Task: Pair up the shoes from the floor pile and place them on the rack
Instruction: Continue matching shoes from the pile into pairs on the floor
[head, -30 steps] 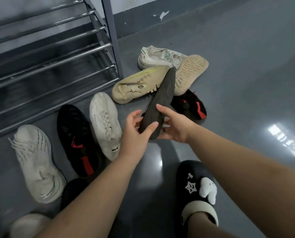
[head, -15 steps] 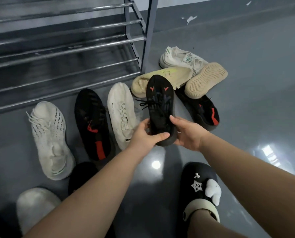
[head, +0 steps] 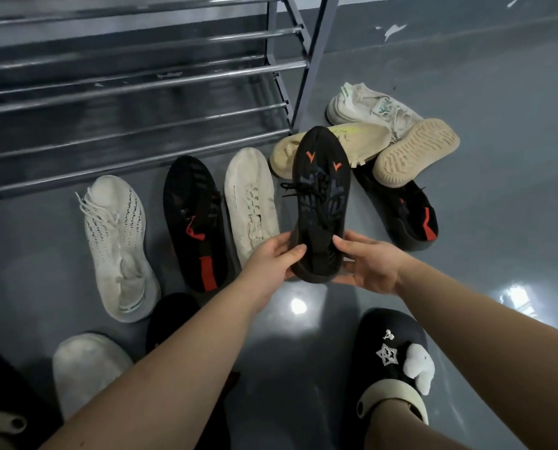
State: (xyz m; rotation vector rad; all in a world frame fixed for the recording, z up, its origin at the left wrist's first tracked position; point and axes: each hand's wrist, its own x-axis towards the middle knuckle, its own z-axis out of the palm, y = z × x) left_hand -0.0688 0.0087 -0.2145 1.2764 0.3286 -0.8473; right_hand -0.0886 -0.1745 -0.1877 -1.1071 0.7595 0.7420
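Now turned laces-up, sole down: black shoe with orange marks, heel pinched between left hand and right hand, toe at 12 o'clock, raised over the pile. Likely being checked for its mate; none obvious. Rack at 10 o'clock, bare

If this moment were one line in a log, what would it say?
step: pairing shoes | held: black shoe, heel end, upright | left hand: gripping | right hand: gripping | rack: no shoes visible | rest: on floor
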